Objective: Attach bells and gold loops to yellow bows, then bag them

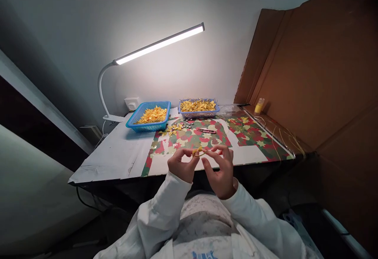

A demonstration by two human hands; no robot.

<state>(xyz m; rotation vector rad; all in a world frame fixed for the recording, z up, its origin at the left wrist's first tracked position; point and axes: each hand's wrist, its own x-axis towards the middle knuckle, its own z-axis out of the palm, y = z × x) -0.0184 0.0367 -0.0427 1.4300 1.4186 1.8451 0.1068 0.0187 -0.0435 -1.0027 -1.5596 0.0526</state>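
Over the table's front edge, my left hand [182,167] pinches a small yellow ribbon bow [197,151] between thumb and fingers. A thin yellow cord [202,155] curves from the bow toward my right hand [222,171], whose fingertips are closed near its other end. Fingers partly hide the bow and the cord's ends. Beyond my hands lie pink-handled thread snips [206,131], small silver beads or bells [188,124] and several loose yellow bows [171,129].
A blue basket [130,123] of yellow bows stands back left. Another basket [198,114] with corded bows is beside it. A lit lamp [159,45] arches above. Cardboard [310,62] walls the right side, near a small yellow-filled bottle [259,106] and loose cords [273,135].
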